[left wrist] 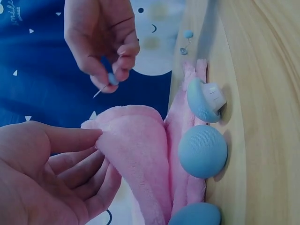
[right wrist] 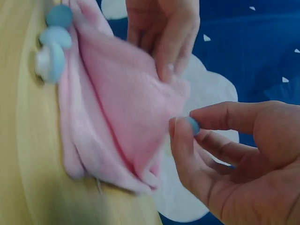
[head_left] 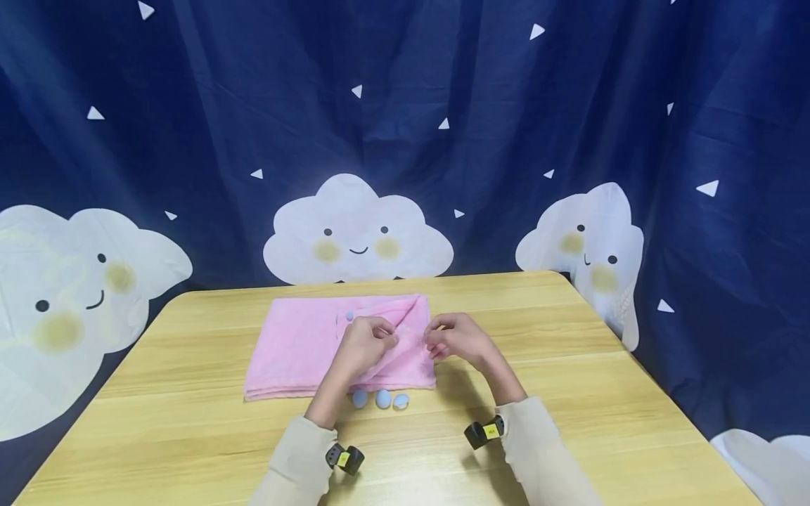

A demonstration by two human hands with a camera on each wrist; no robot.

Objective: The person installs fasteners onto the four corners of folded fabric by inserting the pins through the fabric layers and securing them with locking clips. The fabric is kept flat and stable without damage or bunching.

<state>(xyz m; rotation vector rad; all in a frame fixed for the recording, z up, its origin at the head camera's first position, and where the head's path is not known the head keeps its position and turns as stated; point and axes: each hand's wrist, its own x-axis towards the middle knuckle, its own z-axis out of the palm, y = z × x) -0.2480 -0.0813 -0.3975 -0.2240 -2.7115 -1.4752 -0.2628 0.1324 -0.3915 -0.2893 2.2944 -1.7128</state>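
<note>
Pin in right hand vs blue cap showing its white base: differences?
The pin has a small head; the cap is wider. The pin ends in a spike, the cap in a white base. The right hand pinches the pin; the cap sits on the table. Both show blue.

A navy curtain hangs behind a pale wood-grain bench with rounded far corners. Small white triangles dot the curtain around smiling, yellow-cheeked clouds, the middle one just beyond the bench's far edge. White lettering shows in the left wrist view's corner.
</note>
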